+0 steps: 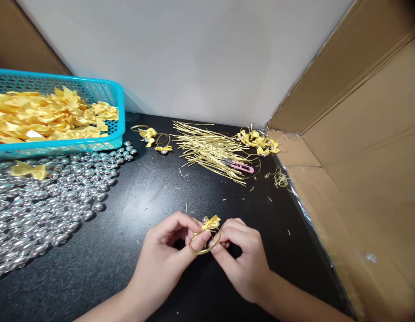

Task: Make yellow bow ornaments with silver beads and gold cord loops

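Both forearms come in from the near edge and converge over the near middle of the black surface point(126, 273), where the bow piece is held: a gold loop point(202, 252) topped by a yellow bow point(212, 222) and a silver bead point(205, 219). The left hand point(163, 248) angles inward and to the far right, its back arched, thumb and index finger closed in a pinch on the piece just beneath the bow, the thumb tip showing through the loop. The right hand point(246, 255) leans to the far left with knuckles bent; its fingers are drawn together on the piece at the loop's right side, though which strand lies between them cannot be told. Beyond the hands lie gold wire strips point(200, 145), with a pink cutter point(242, 167) at their right. Finished-looking bow pieces point(259, 142) cluster at far right. On the left, silver beads point(53, 210) spread before a turquoise basket point(93, 145) of yellow bows point(42, 116).
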Demonstrator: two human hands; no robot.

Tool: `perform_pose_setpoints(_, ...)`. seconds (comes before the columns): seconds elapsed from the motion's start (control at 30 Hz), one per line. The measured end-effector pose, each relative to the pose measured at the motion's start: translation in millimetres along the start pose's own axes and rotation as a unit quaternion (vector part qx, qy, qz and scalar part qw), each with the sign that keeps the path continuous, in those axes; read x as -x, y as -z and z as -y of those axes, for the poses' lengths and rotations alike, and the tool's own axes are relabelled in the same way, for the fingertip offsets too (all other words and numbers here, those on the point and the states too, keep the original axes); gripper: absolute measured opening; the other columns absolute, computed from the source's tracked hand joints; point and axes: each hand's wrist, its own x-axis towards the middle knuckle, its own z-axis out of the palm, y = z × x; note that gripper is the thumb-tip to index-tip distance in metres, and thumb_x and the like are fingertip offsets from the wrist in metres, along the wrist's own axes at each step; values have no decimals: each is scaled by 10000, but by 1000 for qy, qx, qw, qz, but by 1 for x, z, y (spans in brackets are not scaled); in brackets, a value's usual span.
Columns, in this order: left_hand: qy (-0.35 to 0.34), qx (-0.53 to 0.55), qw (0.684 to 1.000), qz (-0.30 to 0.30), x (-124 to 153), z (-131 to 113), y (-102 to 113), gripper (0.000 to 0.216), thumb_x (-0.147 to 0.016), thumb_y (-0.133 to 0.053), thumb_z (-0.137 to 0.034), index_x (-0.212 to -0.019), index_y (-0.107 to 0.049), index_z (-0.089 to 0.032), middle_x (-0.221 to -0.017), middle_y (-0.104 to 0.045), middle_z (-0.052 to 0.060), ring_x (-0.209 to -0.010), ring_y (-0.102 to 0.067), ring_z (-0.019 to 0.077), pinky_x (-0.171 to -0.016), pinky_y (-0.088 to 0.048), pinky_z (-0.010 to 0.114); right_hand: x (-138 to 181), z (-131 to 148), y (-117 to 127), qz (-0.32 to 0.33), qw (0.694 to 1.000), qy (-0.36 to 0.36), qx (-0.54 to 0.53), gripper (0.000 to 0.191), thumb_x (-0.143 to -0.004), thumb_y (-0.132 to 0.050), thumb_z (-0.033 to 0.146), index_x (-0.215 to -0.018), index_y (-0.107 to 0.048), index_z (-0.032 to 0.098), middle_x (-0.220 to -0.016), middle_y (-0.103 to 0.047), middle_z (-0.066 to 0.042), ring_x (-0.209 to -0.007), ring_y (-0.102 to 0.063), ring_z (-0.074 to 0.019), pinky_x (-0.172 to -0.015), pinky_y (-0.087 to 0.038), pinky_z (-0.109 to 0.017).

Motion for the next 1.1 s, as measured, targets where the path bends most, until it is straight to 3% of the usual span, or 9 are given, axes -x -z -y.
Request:
perform_pose_setpoints(0.27,13,-58,995,80,-3,-2,-2,131,-764,-696,-275,-698,-631,-183,-657,-673,8,-618,-597,156,-578,-456,240,-3,1,1,2,1000,-7,5,206,-768,-595,100,-589,-519,168,-554,-507,26,-547,-482,-113,-606,-360,-268)
perform_pose_setpoints(0.6,40,-34,995,85,-5,1,-1,181,-759,-705,-320,-690,-599,-190,-693,-674,9,-639,-577,156,-583,-437,242,-3,-6,1,11,999,6,33,290,-814,-627,144,-579,-460,173,-540,-478,45,-535,-457,-99,-591,-335,-253)
perform_pose_setpoints(0.73,30,-34,996,71,-5,2,0,190,-748,-708,-313,-677,-582,-190,-622,-609,-16,-600,-541,142,-565,-419,233,-2,-7,-1,26,999,5,47,326,-803,-631,129,-556,-423,171,-525,-437,57,-526,-438,-91,-599,-329,-262)
perform_pose_setpoints(0.87,22,-36,998,47,-6,2,-1,193,-739,-693,-315,-675,-562,-188,-586,-545,-34,-571,-509,134,-541,-401,227,-3,-5,5,9,1000,-1,25,188,-752,-699,138,-638,-553,173,-566,-507,51,-541,-473,-99,-605,-357,-272)
perform_pose_setpoints(0.93,24,-51,997,45,-6,2,-1,186,-745,-680,-313,-682,-560,-186,-582,-529,-37,-556,-486,126,-527,-387,223,-4,-1,13,-39,999,2,6,89,-764,-663,123,-825,-636,183,-659,-559,25,-610,-514,-121,-622,-390,-278)
perform_pose_setpoints(0.97,22,-62,997,51,-6,3,-1,179,-754,-671,-309,-687,-562,-185,-580,-523,-39,-550,-477,123,-522,-381,221,-5,1,18,-50,999,15,-3,169,-781,-623,115,-931,-647,190,-719,-579,7,-669,-533,-137,-649,-408,-287)
perform_pose_setpoints(1.03,8,-87,994,72,-5,5,-1,160,-773,-656,-297,-697,-571,-185,-570,-510,-43,-541,-464,118,-513,-372,217,-6,5,25,-16,998,57,-9,254,-813,-551,117,-1028,-650,209,-830,-600,-25,-789,-545,-165,-725,-421,-324)
perform_pose_setpoints(1.1,-14,-103,991,86,-4,7,-1,143,-792,-645,-290,-717,-586,-185,-567,-511,-45,-533,-463,115,-505,-373,212,-7,8,28,41,996,81,11,216,-833,-515,119,-917,-688,218,-835,-593,-28,-810,-531,-171,-756,-401,-350)
